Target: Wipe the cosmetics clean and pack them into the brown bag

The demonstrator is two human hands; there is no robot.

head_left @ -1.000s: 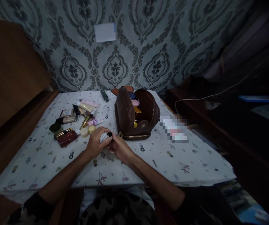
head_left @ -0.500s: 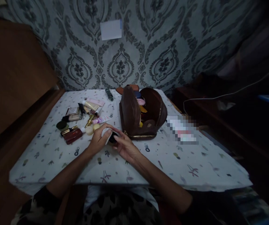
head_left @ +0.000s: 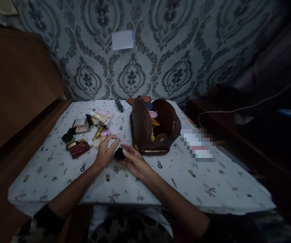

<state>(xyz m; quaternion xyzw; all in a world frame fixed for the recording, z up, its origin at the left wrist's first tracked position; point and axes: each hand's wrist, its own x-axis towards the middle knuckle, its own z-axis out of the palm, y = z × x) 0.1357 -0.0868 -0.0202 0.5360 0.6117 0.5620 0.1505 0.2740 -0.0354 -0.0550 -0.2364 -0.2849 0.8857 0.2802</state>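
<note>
At the far left of the frame we record a brown wooden panel [head_left: 16,91] beside the white, printed cloth covering the table [head_left: 66,185]. In the left-centre of the frame, a group of small containers lies on that cloth. We list a round, dark green container [head_left: 68,138], a slim gold-and-black tube [head_left: 75,144] lying against a dark red bottle with a pale cap [head_left: 79,150], a glittery, squarish compact [head_left: 79,122] and a black-capped, beige bottle [head_left: 80,130]. To their right we note a pale yellow squeeze tube [head_left: 100,117] and a white-and-purple tube [head_left: 110,132].

Just below the frame's centre, the left hand [head_left: 106,152] has its grip closed around a smooth white item [head_left: 112,143], largely hidden by the fingers; we cannot tell its kind. A rounded, glossy black item [head_left: 120,154] sits between the two hands, against the white item. The right hand [head_left: 137,164] grips it with thumb and fingers; whether the two items are joined we cannot tell. A dark green, elongated object [head_left: 119,105] lies near the table's back edge.

Right of centre, we find a dark brown leather bag [head_left: 140,126], unzipped and standing upright, with pink, blue and yellow contents showing. To its right lies a pixelated item [head_left: 198,144], unidentifiable. At the right, a thin white cable [head_left: 226,111] runs toward the upper right.
</note>
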